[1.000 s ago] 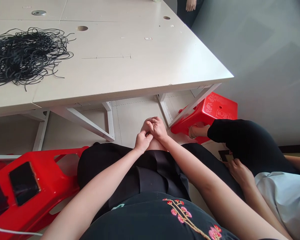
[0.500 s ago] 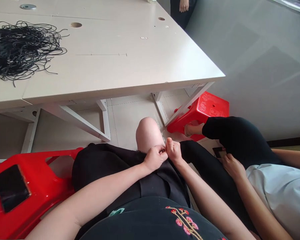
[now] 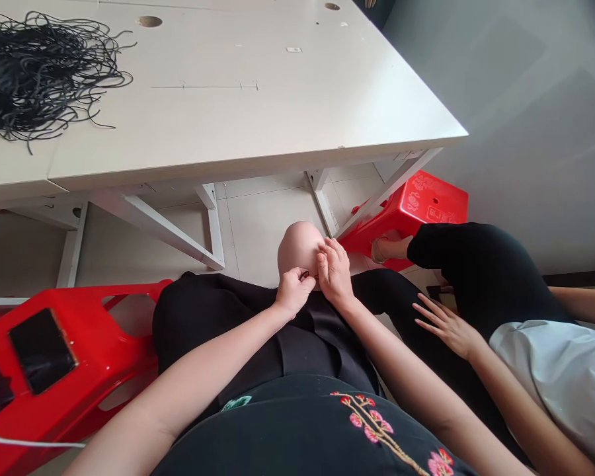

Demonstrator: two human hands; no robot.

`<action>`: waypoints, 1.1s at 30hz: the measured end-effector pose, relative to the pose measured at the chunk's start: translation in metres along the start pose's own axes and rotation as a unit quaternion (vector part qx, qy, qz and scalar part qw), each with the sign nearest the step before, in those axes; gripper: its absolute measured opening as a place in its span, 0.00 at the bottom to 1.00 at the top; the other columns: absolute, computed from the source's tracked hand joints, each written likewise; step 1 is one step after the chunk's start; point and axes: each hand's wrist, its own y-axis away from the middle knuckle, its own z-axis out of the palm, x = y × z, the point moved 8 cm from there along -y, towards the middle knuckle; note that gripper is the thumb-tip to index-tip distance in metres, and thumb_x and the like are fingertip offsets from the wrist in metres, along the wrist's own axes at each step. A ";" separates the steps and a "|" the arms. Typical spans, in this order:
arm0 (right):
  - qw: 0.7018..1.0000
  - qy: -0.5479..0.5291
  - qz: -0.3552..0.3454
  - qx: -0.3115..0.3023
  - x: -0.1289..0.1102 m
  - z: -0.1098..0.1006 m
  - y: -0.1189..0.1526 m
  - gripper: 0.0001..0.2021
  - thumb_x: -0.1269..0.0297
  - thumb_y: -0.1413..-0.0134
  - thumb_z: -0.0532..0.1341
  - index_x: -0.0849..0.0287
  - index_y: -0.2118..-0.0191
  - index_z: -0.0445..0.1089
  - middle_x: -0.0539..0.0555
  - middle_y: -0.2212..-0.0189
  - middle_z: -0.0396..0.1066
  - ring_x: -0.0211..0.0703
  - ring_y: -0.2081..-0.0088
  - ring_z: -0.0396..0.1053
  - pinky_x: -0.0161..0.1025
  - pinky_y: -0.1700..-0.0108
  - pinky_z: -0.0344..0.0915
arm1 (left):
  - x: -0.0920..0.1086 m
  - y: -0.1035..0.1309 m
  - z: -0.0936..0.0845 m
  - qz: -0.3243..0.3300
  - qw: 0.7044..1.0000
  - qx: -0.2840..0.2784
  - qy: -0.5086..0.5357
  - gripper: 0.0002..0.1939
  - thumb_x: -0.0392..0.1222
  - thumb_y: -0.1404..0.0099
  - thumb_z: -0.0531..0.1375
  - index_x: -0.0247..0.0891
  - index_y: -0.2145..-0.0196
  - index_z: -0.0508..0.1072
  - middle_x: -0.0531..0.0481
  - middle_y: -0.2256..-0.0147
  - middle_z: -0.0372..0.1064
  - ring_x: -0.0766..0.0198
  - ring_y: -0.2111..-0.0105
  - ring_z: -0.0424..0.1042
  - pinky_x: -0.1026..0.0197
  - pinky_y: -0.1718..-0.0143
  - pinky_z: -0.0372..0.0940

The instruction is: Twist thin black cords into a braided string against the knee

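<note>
My left hand (image 3: 293, 292) is closed in a pinch on a small dark piece (image 3: 304, 274) that pokes out between thumb and forefinger; its exact kind is too small to make out. Just beside it, my right hand (image 3: 334, 272) lies with fingers stretched over the side of my bare knee (image 3: 297, 244), nothing visible in it. Both hands rest low over my lap, above the black skirt (image 3: 258, 337). Up on the table lies a tangled heap of thin black cords (image 3: 44, 76), well away from both hands.
The white table (image 3: 258, 125) stands in front, its corner pointing right. A red stool (image 3: 94, 337) at my left carries a dark phone-like slab (image 3: 42, 350). Another red stool (image 3: 434, 198) stands under the table's right end. A co-worker's hand (image 3: 451, 324) is close on my right.
My hands have moved slightly apart; the right one has opened from a fist and laid its fingers on my knee. The co-worker's hand has spread its fingers. The view has tipped down a little.
</note>
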 end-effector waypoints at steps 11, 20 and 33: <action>0.981 0.000 0.128 -0.145 0.018 0.038 -0.024 0.29 0.45 0.40 0.38 0.46 0.35 0.39 0.57 0.34 0.35 0.59 0.35 0.32 0.72 0.46 0.42 | 0.001 -0.017 -0.007 -0.004 0.999 0.016 0.042 0.07 0.41 0.50 0.59 0.35 0.76 0.72 0.55 0.80 0.64 0.70 0.78 0.59 0.67 0.75 0.55; 0.977 -0.016 0.144 -0.159 0.007 0.047 -0.045 0.32 0.42 0.42 0.35 0.47 0.35 0.37 0.58 0.34 0.31 0.61 0.35 0.25 0.73 0.46 0.35 | -0.002 -0.032 -0.020 -0.016 0.997 0.047 0.058 0.06 0.41 0.51 0.59 0.35 0.76 0.72 0.56 0.81 0.62 0.71 0.79 0.57 0.68 0.78 0.53; 0.981 0.016 0.122 -0.153 -0.004 0.062 -0.073 0.32 0.42 0.42 0.36 0.47 0.35 0.36 0.59 0.34 0.32 0.62 0.35 0.25 0.73 0.46 0.34 | 0.000 -0.051 -0.038 -0.014 0.996 0.067 0.054 0.07 0.42 0.50 0.60 0.35 0.75 0.71 0.56 0.81 0.60 0.72 0.80 0.56 0.69 0.77 0.53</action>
